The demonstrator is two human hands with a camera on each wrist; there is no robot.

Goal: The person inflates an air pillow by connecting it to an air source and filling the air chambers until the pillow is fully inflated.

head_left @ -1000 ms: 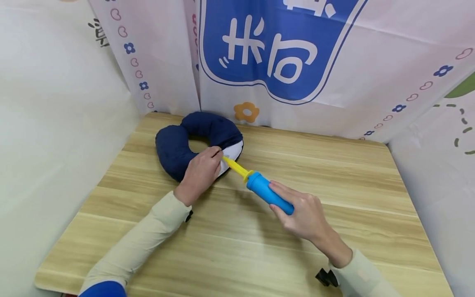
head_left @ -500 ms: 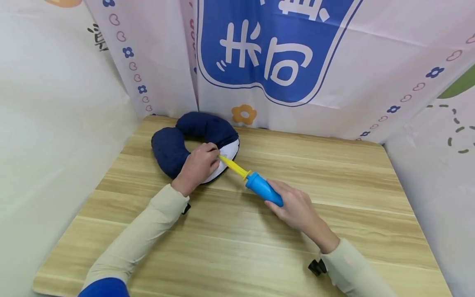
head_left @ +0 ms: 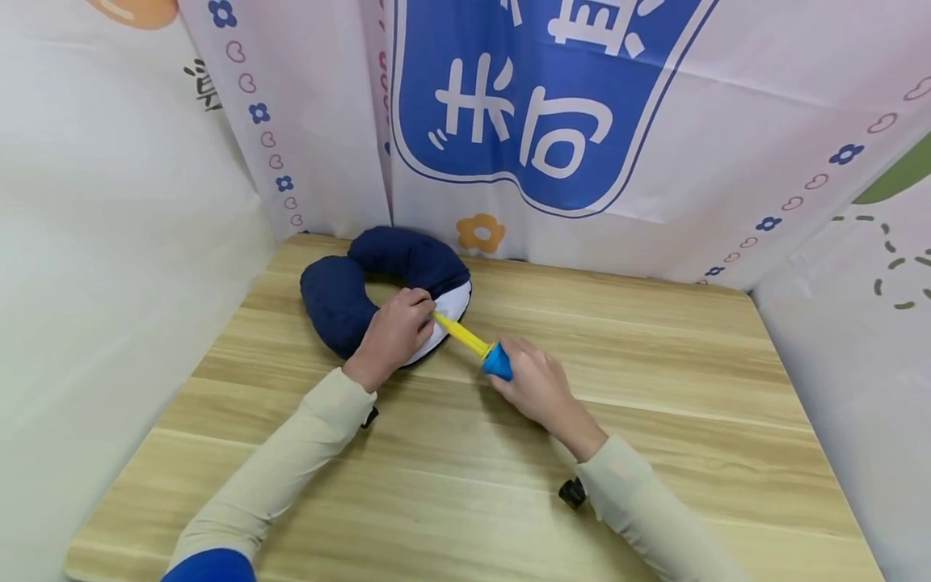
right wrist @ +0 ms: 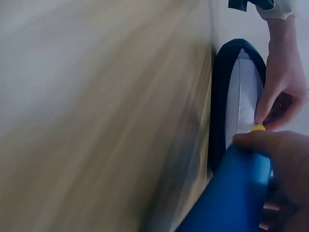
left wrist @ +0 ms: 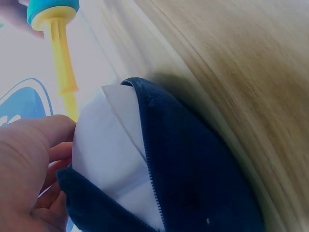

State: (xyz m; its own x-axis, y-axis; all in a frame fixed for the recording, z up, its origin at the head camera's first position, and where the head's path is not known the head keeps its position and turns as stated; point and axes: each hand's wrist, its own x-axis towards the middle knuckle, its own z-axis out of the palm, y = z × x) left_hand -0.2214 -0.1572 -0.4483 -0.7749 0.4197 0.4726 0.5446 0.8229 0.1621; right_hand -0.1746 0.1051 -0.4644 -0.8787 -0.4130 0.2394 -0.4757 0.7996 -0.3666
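Note:
A U-shaped neck pillow [head_left: 337, 295] lies at the back left of the table, its navy cover unzipped over a white inner part [left wrist: 108, 140]. My left hand [head_left: 393, 335] pinches this white part where the yellow nozzle [head_left: 463, 335] of a hand pump meets it. Fingers hide the nozzle tip and whatever it enters. Round the pump's blue barrel [right wrist: 231, 188] my right hand [head_left: 534, 384] is wrapped, close behind the yellow flange. In the head view only a short blue end shows ahead of that hand. The pump slants up-left toward the pillow.
The wooden table [head_left: 436, 485] reaches a printed cloth backdrop [head_left: 676, 186] just behind the pillow. White walls [head_left: 109, 283] close in the left and right sides. A black wrist mount [head_left: 572, 493] juts from under the right cuff.
My right hand has moved up-left along the pump toward the nozzle, so less of the blue barrel shows ahead of it. The left hand and pillow keep their places.

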